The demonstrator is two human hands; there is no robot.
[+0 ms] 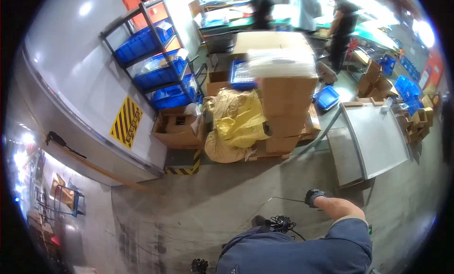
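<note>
Left hand (199, 266), dark-gloved, hangs low; cannot tell whether it grips anything. Right hand (314, 198), also gloved, is closed round one end of a thin, dark rod (289, 199), bent at its tip, held out above grey floor (213, 191). Beyond: open carton (176, 140), brown cardboard inside; blue bins (137, 49) on a rack, with pale, plastic-wrapped contents.

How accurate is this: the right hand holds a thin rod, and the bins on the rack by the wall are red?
Not quite: the head view shows the bins on the rack are blue, not red. The right hand does hold a thin rod.
</note>
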